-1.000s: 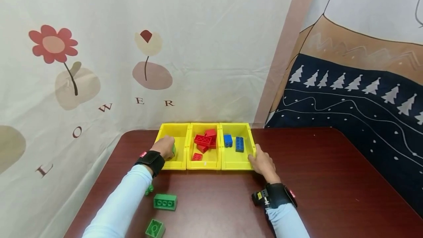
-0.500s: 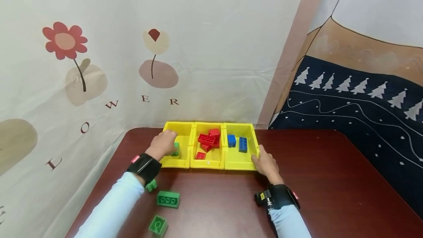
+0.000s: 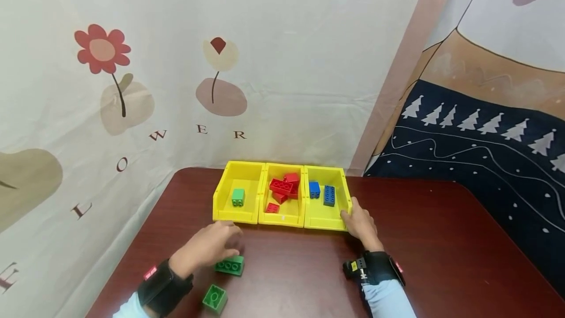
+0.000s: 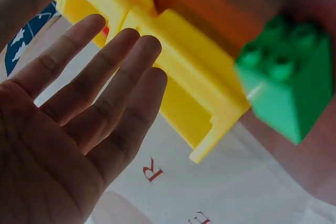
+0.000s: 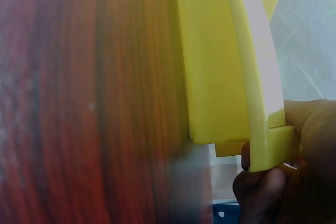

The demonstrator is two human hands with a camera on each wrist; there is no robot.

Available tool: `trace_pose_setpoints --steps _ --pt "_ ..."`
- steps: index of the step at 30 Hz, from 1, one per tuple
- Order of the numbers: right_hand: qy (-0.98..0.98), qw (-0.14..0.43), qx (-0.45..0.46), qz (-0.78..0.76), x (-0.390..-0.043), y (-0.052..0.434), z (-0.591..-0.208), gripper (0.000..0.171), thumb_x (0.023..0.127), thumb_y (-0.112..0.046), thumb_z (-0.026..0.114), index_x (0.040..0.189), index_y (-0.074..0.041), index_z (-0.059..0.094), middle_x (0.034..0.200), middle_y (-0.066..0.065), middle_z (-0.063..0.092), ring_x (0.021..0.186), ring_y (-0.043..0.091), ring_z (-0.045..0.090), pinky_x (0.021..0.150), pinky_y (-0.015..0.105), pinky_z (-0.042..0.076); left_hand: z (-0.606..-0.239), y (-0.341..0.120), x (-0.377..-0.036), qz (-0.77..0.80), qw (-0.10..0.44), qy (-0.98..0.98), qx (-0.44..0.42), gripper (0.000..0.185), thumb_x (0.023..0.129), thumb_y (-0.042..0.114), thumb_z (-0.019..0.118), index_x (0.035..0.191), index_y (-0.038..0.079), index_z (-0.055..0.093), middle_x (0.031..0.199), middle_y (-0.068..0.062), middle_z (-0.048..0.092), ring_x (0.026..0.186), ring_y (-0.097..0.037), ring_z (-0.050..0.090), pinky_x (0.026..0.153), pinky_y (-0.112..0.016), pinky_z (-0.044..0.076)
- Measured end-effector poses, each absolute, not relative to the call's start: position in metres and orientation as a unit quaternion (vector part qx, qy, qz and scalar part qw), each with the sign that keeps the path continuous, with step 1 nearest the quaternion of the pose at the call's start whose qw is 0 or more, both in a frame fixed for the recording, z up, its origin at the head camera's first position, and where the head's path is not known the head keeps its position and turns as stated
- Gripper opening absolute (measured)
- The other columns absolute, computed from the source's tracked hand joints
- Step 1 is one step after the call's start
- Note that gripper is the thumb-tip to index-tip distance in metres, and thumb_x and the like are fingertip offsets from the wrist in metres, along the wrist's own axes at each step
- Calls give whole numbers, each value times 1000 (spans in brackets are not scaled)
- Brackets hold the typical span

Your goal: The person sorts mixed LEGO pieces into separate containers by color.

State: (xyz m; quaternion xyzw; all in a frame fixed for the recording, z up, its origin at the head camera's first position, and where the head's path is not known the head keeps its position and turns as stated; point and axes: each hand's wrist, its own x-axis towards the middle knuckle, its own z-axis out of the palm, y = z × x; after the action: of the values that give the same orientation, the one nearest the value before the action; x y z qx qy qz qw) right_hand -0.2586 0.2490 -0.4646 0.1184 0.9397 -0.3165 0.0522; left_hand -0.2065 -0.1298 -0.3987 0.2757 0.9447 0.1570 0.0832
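My left hand (image 3: pixel 209 247) hovers over the near left of the table, fingers extended and holding nothing. Just under its thumb lies a long green toy brick (image 3: pixel 231 265), partly covered. A shorter green brick (image 3: pixel 215 299) sits closer to me. In the left wrist view, a studded green brick (image 4: pixel 286 77) stands beside the spread fingers. My right hand (image 3: pixel 362 222) grips the front right corner of the right yellow bin (image 3: pixel 324 222), thumb and curled fingers around its rim (image 5: pixel 281 148). One green brick (image 3: pixel 238 197) rests in the left yellow bin (image 3: pixel 222 210).
The middle yellow bin (image 3: pixel 273 218) contains several red bricks (image 3: pixel 281 186). Two blue bricks (image 3: pixel 329 196) lie in the right bin. The three bins stand side by side at the back of the dark wooden table (image 3: pixel 419 249), against a printed cloth (image 3: pixel 300 87).
My left hand has let go of a green brick in the left bin and come back toward the bricks on the table. My right hand keeps hold of the right bin. The head view has shifted.
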Motion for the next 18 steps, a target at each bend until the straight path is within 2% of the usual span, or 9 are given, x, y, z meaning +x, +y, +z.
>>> trace_pose_setpoints --steps 3,11,18 --pt "940 51 119 -316 -259 248 -466 46 98 -24 52 137 -8 34 94 16 57 74 26 53 62 33 38 -409 -133 -201 151 69 941 294 37 76 20 84 107 3 72 94 -5 67 78 -13 56 69 -29 54" --pt "942 48 120 -310 -259 247 -465 45 98 -24 52 137 -8 34 90 15 56 71 25 53 61 32 38 -422 -138 -198 175 85 932 305 28 74 8 83 101 6 75 92 -2 71 82 -14 65 71 -29 57" --pt "940 53 121 -315 -261 247 -464 46 99 -25 52 137 -8 34 93 15 57 72 24 54 61 31 39 -428 -138 -199 169 81 931 312 23 73 4 83 95 6 77 82 2 71 72 -7 60 65 -25 55"
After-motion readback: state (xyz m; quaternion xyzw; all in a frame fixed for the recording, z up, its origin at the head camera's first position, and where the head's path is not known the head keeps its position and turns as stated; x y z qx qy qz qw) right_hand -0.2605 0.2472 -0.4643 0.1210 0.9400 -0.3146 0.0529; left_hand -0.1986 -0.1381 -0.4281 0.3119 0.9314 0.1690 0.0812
